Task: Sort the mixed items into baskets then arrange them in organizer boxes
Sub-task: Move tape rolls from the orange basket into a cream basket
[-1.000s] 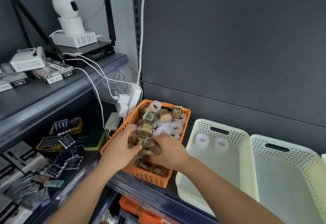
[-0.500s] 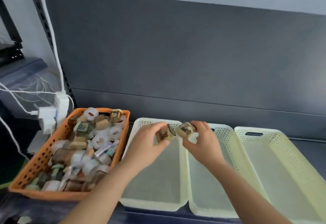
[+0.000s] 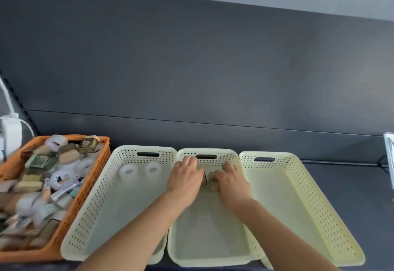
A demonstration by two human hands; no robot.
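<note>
Tan box (image 3: 214, 185) is resting at the far end of the middle cream basket (image 3: 210, 258), right hand (image 3: 231, 182) fingers curling round it; left hand (image 3: 185, 178) grip unclear. Releasing early is risking it tumbling askew.

Likely a shop: dark gondola-shelf back panel (image 3: 191, 68) and an orange basket (image 3: 89, 187) of small packaged goods (image 3: 70, 153).

A dark grey shelf (image 3: 349, 189) carried four baskets in a row; the middle cream basket (image 3: 213, 257) lay beneath both the left hand (image 3: 184, 177) and right hand (image 3: 231, 182); the left cream basket (image 3: 89, 217) sat just left of them, the right cream basket (image 3: 319, 206) just right; an orange basket (image 3: 85, 189) stood farthest left.
</note>
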